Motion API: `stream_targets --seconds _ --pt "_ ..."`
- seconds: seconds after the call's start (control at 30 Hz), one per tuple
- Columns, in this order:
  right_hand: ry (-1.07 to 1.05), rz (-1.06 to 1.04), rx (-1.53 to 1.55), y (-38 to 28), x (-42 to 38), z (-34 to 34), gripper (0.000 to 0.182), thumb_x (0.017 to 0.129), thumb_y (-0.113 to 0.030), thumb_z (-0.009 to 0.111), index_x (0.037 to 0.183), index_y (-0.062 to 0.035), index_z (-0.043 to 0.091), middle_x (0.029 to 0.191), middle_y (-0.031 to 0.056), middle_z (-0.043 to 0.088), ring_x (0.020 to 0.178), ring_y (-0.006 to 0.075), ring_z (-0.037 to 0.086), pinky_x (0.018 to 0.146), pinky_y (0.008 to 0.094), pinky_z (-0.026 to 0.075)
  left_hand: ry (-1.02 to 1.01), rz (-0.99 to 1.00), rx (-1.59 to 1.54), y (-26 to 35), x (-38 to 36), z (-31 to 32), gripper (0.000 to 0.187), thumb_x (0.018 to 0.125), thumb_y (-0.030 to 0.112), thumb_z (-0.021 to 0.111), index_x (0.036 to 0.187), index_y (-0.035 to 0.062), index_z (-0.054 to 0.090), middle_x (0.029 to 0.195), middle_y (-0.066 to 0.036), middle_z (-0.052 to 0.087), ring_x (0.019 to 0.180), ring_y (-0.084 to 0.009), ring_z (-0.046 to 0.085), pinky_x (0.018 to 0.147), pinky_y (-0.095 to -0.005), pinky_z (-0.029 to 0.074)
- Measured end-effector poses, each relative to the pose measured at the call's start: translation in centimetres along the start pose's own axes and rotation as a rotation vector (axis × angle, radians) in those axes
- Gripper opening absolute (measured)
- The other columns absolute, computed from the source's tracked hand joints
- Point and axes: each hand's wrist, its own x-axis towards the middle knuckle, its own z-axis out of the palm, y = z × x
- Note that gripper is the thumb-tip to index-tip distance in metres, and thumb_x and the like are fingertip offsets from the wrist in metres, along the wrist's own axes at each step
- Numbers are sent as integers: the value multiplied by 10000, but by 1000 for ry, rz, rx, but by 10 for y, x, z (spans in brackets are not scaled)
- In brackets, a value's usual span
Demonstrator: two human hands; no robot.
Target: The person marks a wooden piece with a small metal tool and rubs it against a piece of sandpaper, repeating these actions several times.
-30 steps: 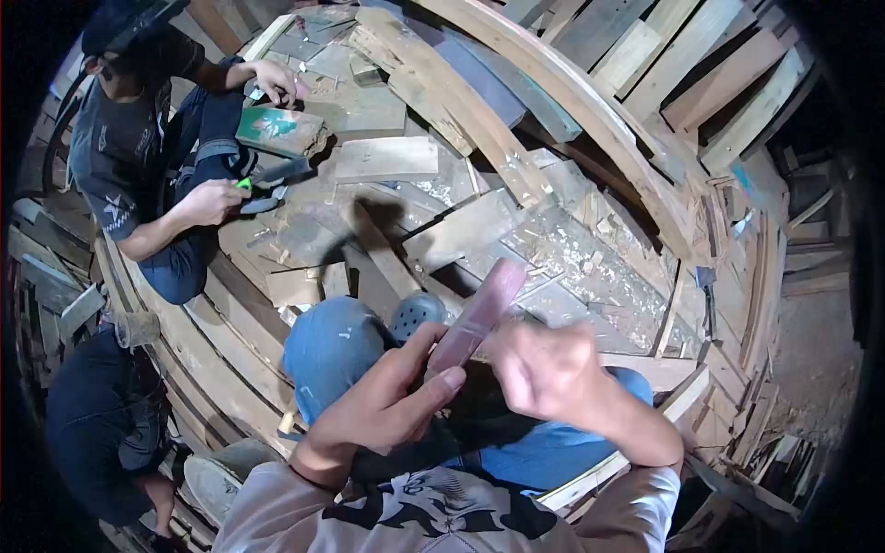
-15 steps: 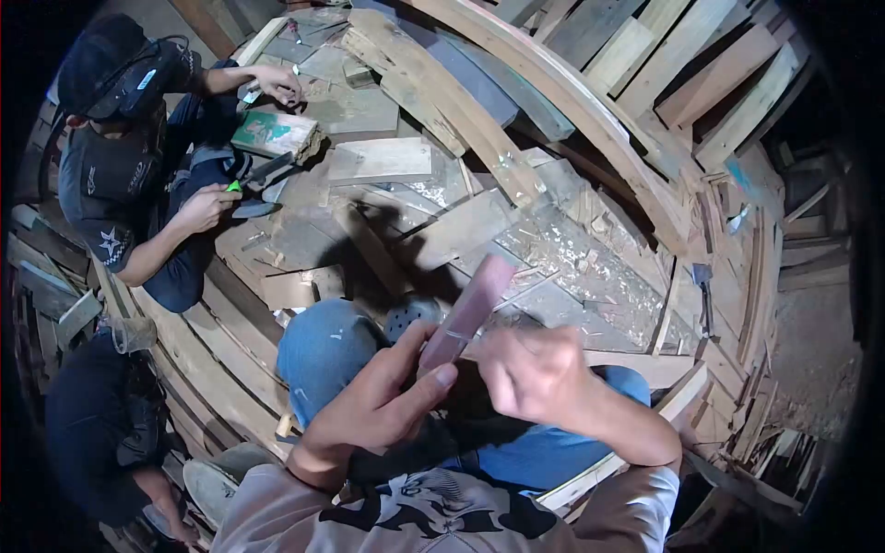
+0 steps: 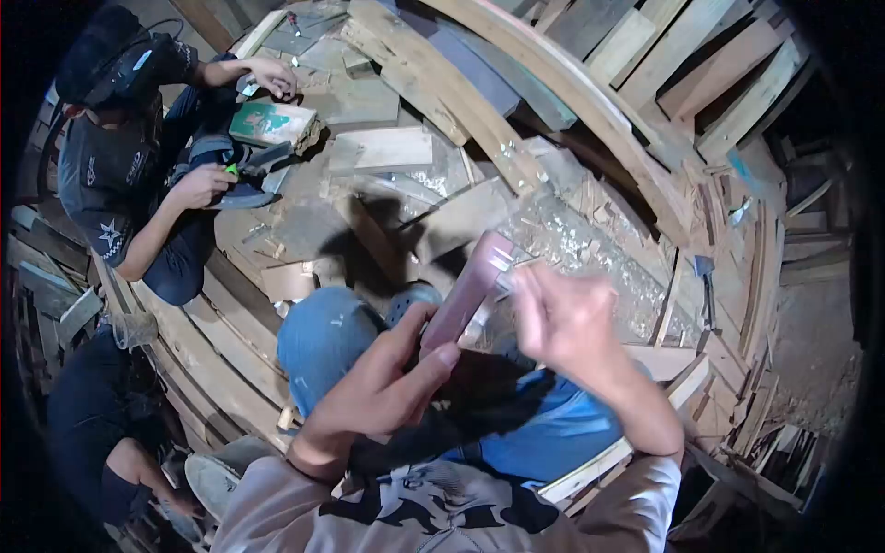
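Observation:
My left hand [image 3: 392, 382] grips the lower end of a reddish-purple block [image 3: 461, 300], its thumb along the near side. The block is long and flat-sided and slants up and away from me. Close to its upper right end is my right hand [image 3: 567, 318], curled closed and smeared by motion. A thin, pale, shiny thing [image 3: 505, 262] shows between that hand and the block's edge; its kind is too blurred to tell. Both hands are above my lap, over blue jeans [image 3: 327, 346].
At left a person [image 3: 120, 175] sits holding a green-handled tool [image 3: 231, 170] near a green-marked wood block [image 3: 267, 123]. Another person [image 3: 101, 415] is at lower left. A pale board [image 3: 383, 149], shavings and long curved timbers [image 3: 461, 97] lie ahead. A dark tool [image 3: 705, 286] rests at right.
My right hand has moved up and slightly right, from beside the block's lower part to near its upper end. The block has turned a little in my left hand, which stays put.

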Motion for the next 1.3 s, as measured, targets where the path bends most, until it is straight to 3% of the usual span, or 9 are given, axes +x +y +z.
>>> stream_targets --seconds 0.37,0.43,0.7,0.73,0.9,1.0,1.13,1.23,1.3 --pt "-148 -85 34 -19 -20 0 127 861 -6 601 756 -55 550 533 87 528 439 216 586 381 360 450 -1 3 -32 2 3 3 345 1035 232 533 1282 19 423 658 39 485 446 -43 440 407 -212 314" --pt "11 28 24 -3 -7 2 85 850 -40 635 788 -42 577 515 90 522 429 221 578 393 365 457 46 -36 -22 0 -1 5 326 1034 224 533 1269 22 431 661 41 487 445 -43 437 408 -213 315" --pt "4 3 -46 1 -13 2 36 835 -47 650 831 -55 615 568 71 541 443 194 580 379 342 436 11 17 0 0 -2 1 316 1029 235 541 1239 26 432 677 32 493 449 -44 440 410 -212 322" --pt "-35 -121 -48 -9 -19 4 37 846 -36 640 832 -62 619 554 66 523 418 191 560 374 351 425 21 -43 -45 4 -6 3 304 1031 236 540 1226 29 431 681 33 491 450 -42 439 406 -213 319" --pt "29 -1 -84 -1 -16 7 69 829 -35 653 809 -61 593 473 38 466 388 195 537 357 368 411 84 -49 -27 3 -8 8 376 1006 320 566 1241 43 472 670 13 465 471 -58 400 415 -204 292" --pt "-7 -164 44 -17 -23 14 189 888 -61 670 751 -56 541 505 67 513 407 216 554 361 360 412 -5 31 -94 -2 -2 0 306 1036 232 535 1238 27 431 688 39 485 448 -37 425 401 -205 313" --pt "2 23 -71 -5 -11 0 114 809 -39 679 792 -58 568 516 49 504 408 187 547 365 342 410 19 13 -66 4 -3 1 280 1039 218 520 1232 33 435 702 32 494 452 -35 430 402 -205 317" --pt "-18 -214 39 -18 -24 11 63 845 -29 636 834 -53 579 516 46 513 411 192 556 367 336 421 15 32 -79 2 -1 4 348 1019 279 541 1230 15 462 674 14 472 445 -64 389 401 -208 310" --pt "23 -24 -24 0 -10 6 63 838 -33 635 808 -61 586 520 34 519 413 179 559 367 335 415 92 -2 -39 1 -4 8 350 1015 278 549 1240 23 467 671 14 460 449 -64 387 404 -209 300"
